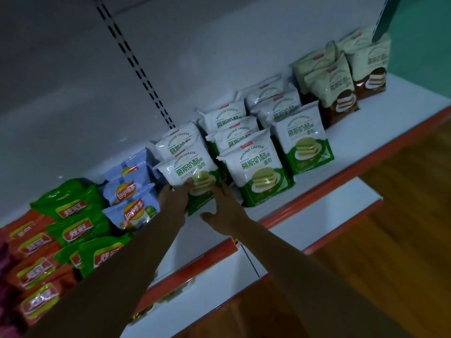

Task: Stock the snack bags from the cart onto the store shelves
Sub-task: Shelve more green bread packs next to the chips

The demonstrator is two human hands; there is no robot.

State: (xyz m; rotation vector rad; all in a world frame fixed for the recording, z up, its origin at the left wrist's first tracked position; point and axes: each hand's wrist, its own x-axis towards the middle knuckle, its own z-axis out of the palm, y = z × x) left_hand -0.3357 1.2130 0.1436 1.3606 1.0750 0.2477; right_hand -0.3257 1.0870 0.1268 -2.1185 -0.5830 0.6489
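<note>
1. The shelf [380, 123] is seen to run from lower left to upper right, with a red front edge; the snack bags are stood on it in rows from front to back.
2. The row of white-and-green bags [180, 142] is taken as the target. Its open place is at the front, between the blue chip bags [133, 212] on the left and the neighbouring front bag [258, 174] on the right.
3. The handled bag [192, 172] is held upright at that front place, close to the shelf edge. Its long axis is set nearly vertical, with the top leaned back against the bag behind.
4. The bag is flanked low down by both hands, so it lies straight ahead of the grip and between the hands. Neither hand is nearer.
5. The left hand [173, 200] is wrapped on the bag's lower left edge, the thumb laid on the front.
6. The right hand [225, 212] is laid with fairly straight fingers against the lower right edge, the thumb spread under the bottom corner.
7. A short push back and a release are judged to be what remains.
</note>
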